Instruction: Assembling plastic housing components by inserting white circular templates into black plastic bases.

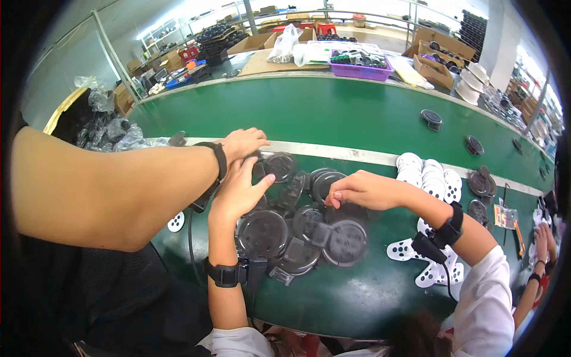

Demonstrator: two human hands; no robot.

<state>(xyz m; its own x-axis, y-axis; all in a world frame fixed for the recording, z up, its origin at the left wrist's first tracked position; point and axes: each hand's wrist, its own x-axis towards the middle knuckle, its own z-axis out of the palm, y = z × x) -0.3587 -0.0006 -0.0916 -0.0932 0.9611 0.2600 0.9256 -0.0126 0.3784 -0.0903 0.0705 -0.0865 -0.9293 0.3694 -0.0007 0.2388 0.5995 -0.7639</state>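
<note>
From my remote view, the left hand (237, 193) is part-open, thumb apart from the fingers, beside a heap of dark, translucent, round plastic parts (263, 233) on a green tabletop (357, 303); the right hand (364, 189) curls loosely over its far side; whether either grips a part, I cannot tell; a co-worker's hand (244, 143) reaches in; similar dark rounds (432, 118) lie on the green belt (357, 107), while the heap, I judge, remains to be handled.

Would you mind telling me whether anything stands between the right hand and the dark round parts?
Nothing visible does: the right hand is right at the dark round parts. A co-worker's hand is over by the left hand instead.
</note>
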